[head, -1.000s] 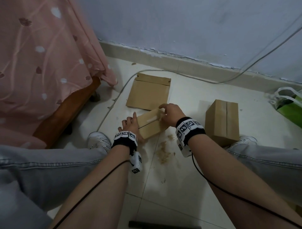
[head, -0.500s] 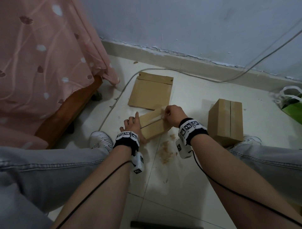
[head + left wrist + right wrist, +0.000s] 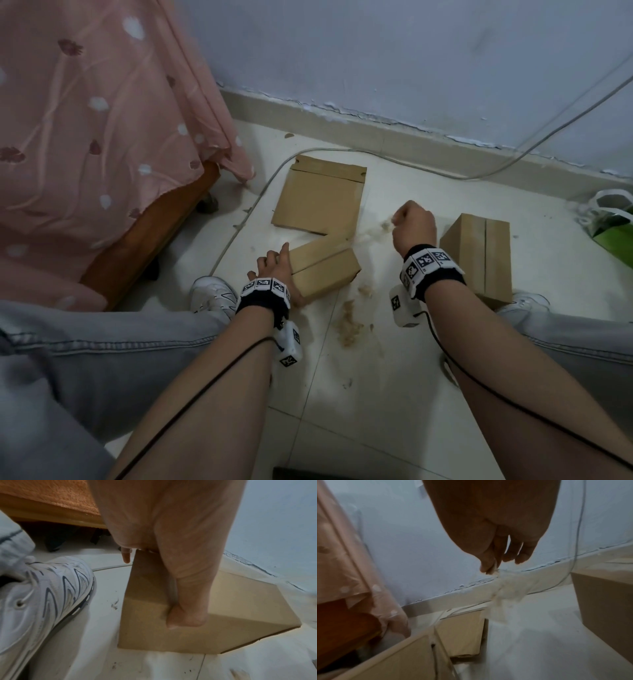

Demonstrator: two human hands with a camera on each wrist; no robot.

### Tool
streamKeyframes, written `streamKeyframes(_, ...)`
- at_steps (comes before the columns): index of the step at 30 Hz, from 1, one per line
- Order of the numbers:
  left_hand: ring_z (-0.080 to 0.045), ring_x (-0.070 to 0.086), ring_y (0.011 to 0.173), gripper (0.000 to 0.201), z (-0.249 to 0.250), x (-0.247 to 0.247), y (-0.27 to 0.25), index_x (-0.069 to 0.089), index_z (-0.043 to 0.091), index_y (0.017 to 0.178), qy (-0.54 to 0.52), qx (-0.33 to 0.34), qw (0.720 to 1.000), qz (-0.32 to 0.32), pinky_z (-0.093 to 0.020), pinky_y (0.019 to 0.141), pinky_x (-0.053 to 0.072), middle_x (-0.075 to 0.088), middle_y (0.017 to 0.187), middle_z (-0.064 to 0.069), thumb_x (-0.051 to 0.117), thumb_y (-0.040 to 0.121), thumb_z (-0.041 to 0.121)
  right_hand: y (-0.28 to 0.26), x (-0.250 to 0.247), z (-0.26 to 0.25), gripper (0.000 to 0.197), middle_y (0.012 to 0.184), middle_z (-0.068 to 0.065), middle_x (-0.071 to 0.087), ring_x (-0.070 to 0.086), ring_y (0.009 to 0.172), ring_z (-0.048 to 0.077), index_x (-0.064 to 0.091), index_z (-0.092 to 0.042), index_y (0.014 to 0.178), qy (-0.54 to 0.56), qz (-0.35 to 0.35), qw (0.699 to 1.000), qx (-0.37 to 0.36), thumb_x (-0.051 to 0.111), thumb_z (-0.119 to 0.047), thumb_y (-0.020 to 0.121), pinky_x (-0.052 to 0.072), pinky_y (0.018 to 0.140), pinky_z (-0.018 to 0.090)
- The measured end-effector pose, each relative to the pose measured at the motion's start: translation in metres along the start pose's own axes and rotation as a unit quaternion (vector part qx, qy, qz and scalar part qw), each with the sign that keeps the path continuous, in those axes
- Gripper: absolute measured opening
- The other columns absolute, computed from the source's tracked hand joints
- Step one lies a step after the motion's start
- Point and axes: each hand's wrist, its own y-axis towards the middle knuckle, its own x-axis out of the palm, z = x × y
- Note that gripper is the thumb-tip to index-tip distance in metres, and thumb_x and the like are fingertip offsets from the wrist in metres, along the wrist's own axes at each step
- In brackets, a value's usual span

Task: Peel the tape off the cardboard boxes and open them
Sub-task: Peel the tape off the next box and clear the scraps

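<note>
The right hand (image 3: 412, 226) pinches a clear tape strip (image 3: 506, 588) between thumb and forefinger, raised at 1 o'clock from the small box (image 3: 323, 272). The left hand (image 3: 274, 265) grips that box's 9 o'clock end, thumb on the near face. The tape looks thin, stretchy and liable to tear: judged best held near the bond line. The box appears light and stiff. A second box (image 3: 479, 257) stands at 3 o'clock, apparently still sealed.

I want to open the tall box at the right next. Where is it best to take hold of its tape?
Probably at the top end of the tape strip on the tall box, coming from above: the seam runs down its upward face. Whether a loose end exists cannot be told.
</note>
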Motion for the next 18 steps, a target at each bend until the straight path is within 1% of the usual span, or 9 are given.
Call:
streamKeyframes(2,-0.032,0.022,0.137,0.139,-0.001,0.0,-0.002,-0.008,0.025,0.154,0.002,-0.004,1.0,0.001,-0.054,0.108,0.029,0.023,0.147,-0.007,0.09,0.055,0.037,0.003,-0.008,0.007,0.029,0.106,0.01,0.064,0.057,0.105,0.029,0.064,-0.013,0.094,0.006,0.014,1.0,0.018,0.047,0.009,0.084,0.048,0.084,0.032)
streamKeyframes(4,-0.032,0.023,0.137,0.139,-0.002,0.0,-0.003,-0.008,0.025,0.154,0.006,-0.003,1.0,0.002,-0.054,0.108,0.029,0.024,0.147,-0.007,0.089,0.056,0.037,0.004,-0.016,0.012,0.028,0.11,0.011,0.065,0.059,0.106,0.029,0.066,-0.007,0.098,-0.002,0.024,0.999,0.037,0.049,0.01,0.085,0.046,0.083,0.029)
streamKeyframes(7,-0.032,0.024,0.138,0.137,-0.005,0.002,-0.004,-0.008,0.025,0.154,0.007,-0.009,1.0,0.009,-0.054,0.108,0.03,0.025,0.148,-0.007,0.088,0.057,0.037,0.005,-0.022,0.019,0.027,0.118,0.015,0.06,0.058,0.106,0.028,0.066,-0.001,0.103,0.014,0.081,0.994,0.077,0.049,0.01,0.085,0.043,0.084,0.025)
streamKeyframes(10,-0.032,0.023,0.139,0.136,-0.009,0.0,-0.005,-0.007,0.026,0.154,0.003,-0.022,1.0,0.007,-0.054,0.11,0.031,0.024,0.149,-0.007,0.087,0.056,0.038,0.001,-0.025,0.024,0.024,0.13,0.017,0.054,0.058,0.108,0.03,0.065,0.004,0.106,0.05,0.133,0.982,0.127,0.05,0.007,0.088,0.036,0.083,0.02)
streamKeyframes(13,-0.032,0.023,0.139,0.134,-0.01,-0.002,-0.005,-0.006,0.027,0.153,0.001,-0.026,1.0,0.0,-0.054,0.11,0.031,0.023,0.149,-0.007,0.085,0.056,0.037,-0.005,-0.023,0.025,0.018,0.136,0.018,0.045,0.058,0.104,0.03,0.061,0.006,0.106,0.083,0.153,0.974,0.146,0.053,0.005,0.089,0.038,0.086,0.02)
streamKeyframes(15,-0.032,0.023,0.138,0.131,-0.013,-0.001,-0.006,-0.002,0.026,0.153,0.0,-0.023,1.0,-0.003,-0.053,0.11,0.032,0.024,0.148,-0.007,0.085,0.056,0.035,-0.008,-0.023,0.023,0.015,0.134,0.016,0.046,0.059,0.098,0.029,0.054,-0.001,0.102,0.128,0.173,0.964,0.158,0.054,0.005,0.089,0.044,0.09,0.025)
streamKeyframes(16,-0.032,0.024,0.137,0.127,-0.014,-0.001,-0.007,0.002,0.026,0.151,-0.006,-0.019,1.0,-0.003,-0.052,0.108,0.033,0.026,0.146,-0.007,0.085,0.055,0.034,-0.01,-0.023,0.022,0.019,0.134,0.015,0.047,0.058,0.094,0.028,0.052,-0.004,0.106,0.147,0.181,0.959,0.162,0.053,0.005,0.09,0.045,0.091,0.027)
streamKeyframes(17,-0.032,0.026,0.134,0.123,-0.016,-0.001,-0.007,0.008,0.025,0.149,-0.016,-0.015,1.0,-0.001,-0.05,0.107,0.036,0.028,0.143,-0.007,0.085,0.054,0.033,-0.01,-0.023,0.023,0.024,0.134,0.015,0.047,0.056,0.091,0.027,0.052,-0.004,0.112,0.157,0.184,0.956,0.164,0.053,0.005,0.09,0.045,0.091,0.028)
streamKeyframes(18,-0.032,0.027,0.132,0.118,-0.019,-0.001,-0.006,0.013,0.024,0.146,-0.028,-0.01,1.0,0.003,-0.048,0.105,0.038,0.03,0.14,-0.007,0.086,0.054,0.032,-0.01,-0.024,0.022,0.03,0.134,0.016,0.046,0.056,0.091,0.027,0.052,0.0,0.12,0.154,0.183,0.957,0.164,0.053,0.006,0.09,0.045,0.091,0.027)
